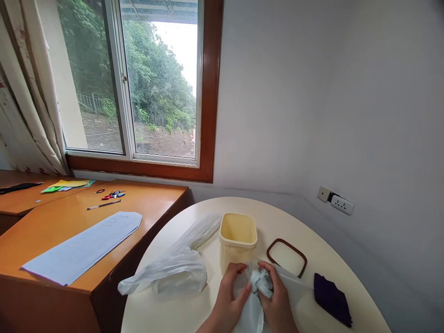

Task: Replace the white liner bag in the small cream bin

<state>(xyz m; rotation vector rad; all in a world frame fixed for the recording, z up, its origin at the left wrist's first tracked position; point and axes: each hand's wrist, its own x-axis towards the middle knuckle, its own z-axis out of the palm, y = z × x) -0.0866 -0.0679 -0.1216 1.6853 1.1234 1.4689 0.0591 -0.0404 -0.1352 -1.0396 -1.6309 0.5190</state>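
A thin white plastic bag (261,281) is bunched into a knot between my hands at the near side of the round table. My left hand (231,296) pinches the bag on the left of the knot with thumb and fingers. From the right, my right hand (277,298) grips the same bag, its fingers curled round the bunched part. Just beyond them stands an open cream plastic bin (237,240), upright. To its right lies a brown rounded rectangular ring (287,239). Another crumpled white plastic bag (180,268) spreads over the table left of the bin.
A folded dark purple cloth (332,299) rests on the white round table (156,317) at the right. On the wooden desk (38,240) at left are papers (86,245), a pen (104,205) and keys (113,195). The wall carries a socket (342,204).
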